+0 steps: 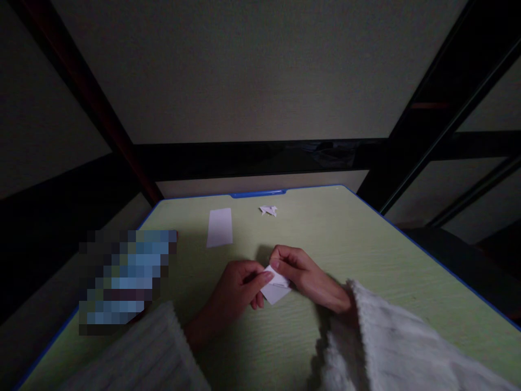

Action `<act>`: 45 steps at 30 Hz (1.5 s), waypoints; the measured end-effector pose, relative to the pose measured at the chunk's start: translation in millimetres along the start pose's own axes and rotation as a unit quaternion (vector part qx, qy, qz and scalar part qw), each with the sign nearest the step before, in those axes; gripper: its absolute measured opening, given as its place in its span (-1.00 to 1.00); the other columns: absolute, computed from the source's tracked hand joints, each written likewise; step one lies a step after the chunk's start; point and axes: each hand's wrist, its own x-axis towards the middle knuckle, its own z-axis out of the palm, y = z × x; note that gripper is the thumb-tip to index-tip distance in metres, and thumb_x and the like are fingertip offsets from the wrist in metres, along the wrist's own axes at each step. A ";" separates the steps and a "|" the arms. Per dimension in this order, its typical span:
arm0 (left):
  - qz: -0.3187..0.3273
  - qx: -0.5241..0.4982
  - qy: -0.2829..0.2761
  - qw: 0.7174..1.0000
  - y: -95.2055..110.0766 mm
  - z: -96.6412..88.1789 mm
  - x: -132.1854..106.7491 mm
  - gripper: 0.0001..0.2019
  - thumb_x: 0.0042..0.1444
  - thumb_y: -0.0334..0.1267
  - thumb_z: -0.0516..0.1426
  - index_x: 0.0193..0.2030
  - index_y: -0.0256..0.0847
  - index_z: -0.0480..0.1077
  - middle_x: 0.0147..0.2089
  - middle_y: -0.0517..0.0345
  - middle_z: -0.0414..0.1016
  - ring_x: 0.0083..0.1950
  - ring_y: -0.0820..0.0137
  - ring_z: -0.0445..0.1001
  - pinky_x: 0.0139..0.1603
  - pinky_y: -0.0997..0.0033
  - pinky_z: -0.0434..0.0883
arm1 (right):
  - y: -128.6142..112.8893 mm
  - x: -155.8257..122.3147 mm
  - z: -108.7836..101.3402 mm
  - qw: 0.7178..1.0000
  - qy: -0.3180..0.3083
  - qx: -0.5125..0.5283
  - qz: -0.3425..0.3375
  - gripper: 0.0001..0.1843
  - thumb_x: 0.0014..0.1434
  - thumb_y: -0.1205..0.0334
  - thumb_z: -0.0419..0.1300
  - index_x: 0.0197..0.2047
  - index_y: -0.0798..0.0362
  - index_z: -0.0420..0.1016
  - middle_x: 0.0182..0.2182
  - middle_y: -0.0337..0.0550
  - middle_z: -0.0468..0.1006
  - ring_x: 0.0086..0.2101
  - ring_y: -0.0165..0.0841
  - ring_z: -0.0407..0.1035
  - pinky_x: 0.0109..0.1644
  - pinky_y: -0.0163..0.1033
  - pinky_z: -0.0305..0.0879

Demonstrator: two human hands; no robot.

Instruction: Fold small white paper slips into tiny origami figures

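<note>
A small piece of folded white paper (277,293) is held between both hands above the middle of the table. My left hand (243,283) pinches its left side, thumb on top and the other fingers curled underneath. At the upper right edge, my right hand (295,266) grips it between thumb and bent index finger. Fold lines and a layered flap show on the paper, and its lower corner points toward me. Part of the paper is hidden under the fingers.
The pale green table (366,250) has a blue rim. Near its far edge lie a flat white sheet (220,227) and a small folded paper figure (268,210). A pixelated bluish object (130,279) is at the left. A panelled wall (260,81) stands behind.
</note>
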 end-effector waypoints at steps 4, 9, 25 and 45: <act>0.007 0.004 0.015 1.000 1.9 0.6 -0.7 -0.74 -0.11 -0.23 0.05 -0.73 -0.27 0.23 -0.82 0.31 0.22 -0.77 0.59 0.19 -0.72 0.61 0.15 | 1.8 -0.2 1.3 0.999 0.018 -0.035 -0.009 -0.64 -0.03 -0.01 0.05 -0.61 0.10 0.12 -0.70 -0.39 0.09 -0.66 -0.57 -0.04 -0.63 -0.42 -0.12; 0.008 -0.007 0.043 0.999 1.9 0.4 0.2 -0.74 -0.11 -0.21 0.05 -0.72 -0.26 0.23 -0.83 0.32 0.21 -0.77 0.59 0.17 -0.73 0.61 0.15 | 7.1 1.6 0.9 0.997 0.018 -0.069 0.001 -0.60 0.02 -0.02 -0.02 -0.65 0.11 0.15 -0.71 -0.36 0.11 -0.65 -0.55 0.01 -0.62 -0.40 -0.10; 0.020 -0.044 0.132 0.990 -1.0 -7.3 3.9 -0.75 -0.11 -0.23 0.06 -0.71 -0.27 0.22 -0.83 0.34 0.21 -0.78 0.60 0.15 -0.73 0.61 0.13 | 0.6 2.6 0.6 0.996 0.070 0.009 -0.054 -0.73 -0.01 0.11 0.08 -0.56 0.11 0.15 -0.67 -0.35 0.23 -0.63 -0.56 0.09 -0.56 -0.40 0.00; 0.025 -0.030 0.050 0.998 -1.3 -9.4 4.5 -0.77 -0.15 -0.18 0.07 -0.65 -0.32 0.30 -0.75 0.32 0.20 -0.71 0.60 0.15 -0.72 0.62 0.11 | -6.4 -4.7 -7.3 0.971 -0.007 -0.155 -0.185 -0.94 0.01 0.39 0.08 -0.40 0.14 0.37 -0.44 -0.15 0.36 -0.43 -0.45 0.24 -0.37 -0.32 0.18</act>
